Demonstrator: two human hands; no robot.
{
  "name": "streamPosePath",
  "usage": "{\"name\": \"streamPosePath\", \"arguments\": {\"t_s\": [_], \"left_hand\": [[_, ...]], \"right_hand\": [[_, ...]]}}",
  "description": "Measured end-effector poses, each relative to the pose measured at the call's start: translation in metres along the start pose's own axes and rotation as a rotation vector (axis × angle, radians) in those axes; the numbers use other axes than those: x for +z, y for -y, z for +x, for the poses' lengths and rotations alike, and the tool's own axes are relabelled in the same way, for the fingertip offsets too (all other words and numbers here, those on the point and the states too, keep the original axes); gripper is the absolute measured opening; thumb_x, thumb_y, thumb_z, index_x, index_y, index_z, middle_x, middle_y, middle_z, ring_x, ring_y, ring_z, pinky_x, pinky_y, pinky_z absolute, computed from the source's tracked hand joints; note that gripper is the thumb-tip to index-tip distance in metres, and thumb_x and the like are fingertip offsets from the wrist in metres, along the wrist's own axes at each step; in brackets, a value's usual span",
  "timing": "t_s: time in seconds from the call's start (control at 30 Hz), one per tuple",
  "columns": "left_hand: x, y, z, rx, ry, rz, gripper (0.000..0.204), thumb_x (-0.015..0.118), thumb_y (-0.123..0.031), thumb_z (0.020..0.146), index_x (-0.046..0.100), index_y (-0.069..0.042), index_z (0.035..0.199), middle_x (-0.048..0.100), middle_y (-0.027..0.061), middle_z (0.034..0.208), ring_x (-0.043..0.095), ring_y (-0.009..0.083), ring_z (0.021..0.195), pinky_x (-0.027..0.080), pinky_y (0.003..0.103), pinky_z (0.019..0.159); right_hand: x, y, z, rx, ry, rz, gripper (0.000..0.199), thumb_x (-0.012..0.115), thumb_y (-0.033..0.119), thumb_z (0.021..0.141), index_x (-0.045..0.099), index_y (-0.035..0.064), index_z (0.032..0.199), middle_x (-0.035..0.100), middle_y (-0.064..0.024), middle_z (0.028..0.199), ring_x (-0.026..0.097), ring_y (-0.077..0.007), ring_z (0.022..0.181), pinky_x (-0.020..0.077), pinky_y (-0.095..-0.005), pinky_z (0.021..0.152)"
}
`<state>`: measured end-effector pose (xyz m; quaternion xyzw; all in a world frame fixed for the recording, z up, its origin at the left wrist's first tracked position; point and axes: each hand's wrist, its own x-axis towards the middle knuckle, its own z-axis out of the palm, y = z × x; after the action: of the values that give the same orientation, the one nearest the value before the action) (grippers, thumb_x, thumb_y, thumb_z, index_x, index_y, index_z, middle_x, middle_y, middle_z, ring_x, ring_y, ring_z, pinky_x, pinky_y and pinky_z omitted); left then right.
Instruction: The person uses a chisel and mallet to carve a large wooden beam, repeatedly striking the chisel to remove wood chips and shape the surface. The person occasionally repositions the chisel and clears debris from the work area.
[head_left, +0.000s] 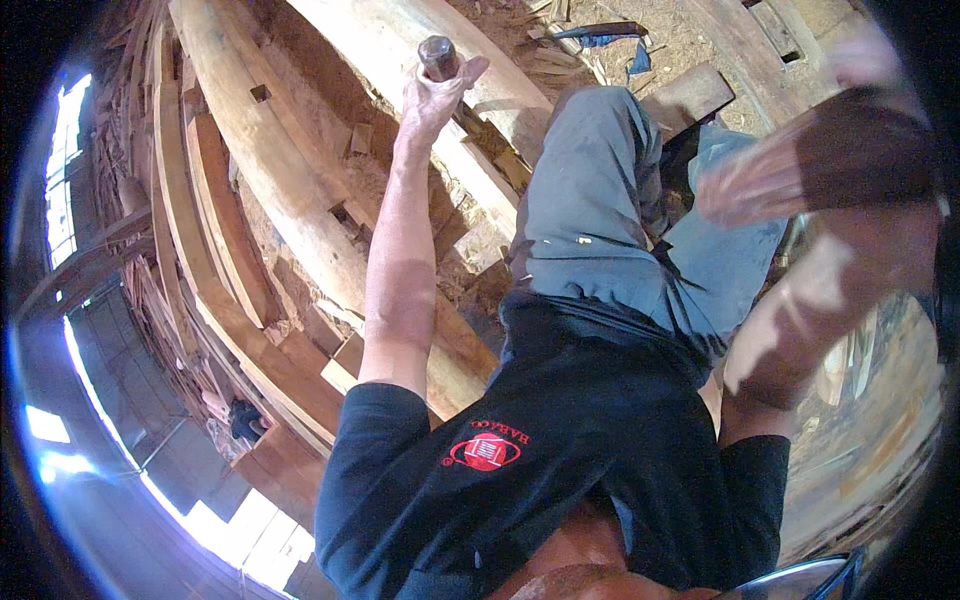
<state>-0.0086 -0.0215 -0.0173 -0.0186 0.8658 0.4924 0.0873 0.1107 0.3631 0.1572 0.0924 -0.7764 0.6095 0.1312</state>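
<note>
My left hand (432, 105) is wrapped round an upright chisel (438, 58), held out over a pale timber. Only the round, dark, worn top of its handle shows; the blade is hidden below my hand. On the right, a thick brown wooden mallet (850, 150) is raised close to the camera, smeared by motion. Beyond it, my right hand (868, 62) shows as a blur, closed about its hidden handle as far as can be made out. The mallet is well apart from the chisel.
A long pale timber (300, 215) with square mortises runs along the left, beside curved beams (190, 230). Another mortised timber (745, 40) lies at the far right. Shavings cover the ground near a blue-and-black strip (605, 38). A wood block (690, 98) sits by my knee.
</note>
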Motion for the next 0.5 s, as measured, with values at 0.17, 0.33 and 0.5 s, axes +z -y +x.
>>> {"name": "streamPosePath", "arguments": {"t_s": [0.17, 0.33, 0.5], "left_hand": [[0.007, -0.001, 0.001, -0.039, -0.004, 0.005, 0.044, 0.087, -0.046, 0.082, 0.068, -0.007, 0.089, 0.067, 0.0018, 0.079, 0.063, 0.0132, 0.076, 0.052, 0.034, 0.073], [0.014, 0.026, -0.016, 0.088, 0.199, -0.352, 0.036, 0.090, -0.037, 0.079, 0.070, -0.009, 0.089, 0.069, 0.0029, 0.081, 0.064, 0.0161, 0.075, 0.054, 0.037, 0.076], [0.053, 0.034, -0.065, 0.754, 0.398, 0.354, 0.029, 0.089, -0.023, 0.073, 0.070, -0.011, 0.091, 0.072, 0.0040, 0.087, 0.071, 0.0205, 0.082, 0.059, 0.037, 0.076]], "right_hand": [[0.049, 0.007, 0.006, -0.121, -0.018, -0.252, 0.042, 0.075, 0.036, 0.092, 0.059, 0.0011, 0.108, 0.071, -0.0196, 0.085, 0.070, -0.0362, 0.079, 0.0566, -0.0462, 0.076], [0.110, -0.079, -0.045, 0.338, 0.433, -0.457, 0.047, 0.076, 0.039, 0.090, 0.053, 0.0001, 0.105, 0.070, -0.0324, 0.093, 0.069, -0.0515, 0.089, 0.0560, -0.0563, 0.075], [0.083, -0.072, -0.070, 0.739, 0.061, -0.007, 0.041, 0.082, 0.026, 0.089, 0.059, 0.0004, 0.112, 0.065, -0.0092, 0.074, 0.062, -0.0149, 0.061, 0.0521, -0.0341, 0.056]]}}
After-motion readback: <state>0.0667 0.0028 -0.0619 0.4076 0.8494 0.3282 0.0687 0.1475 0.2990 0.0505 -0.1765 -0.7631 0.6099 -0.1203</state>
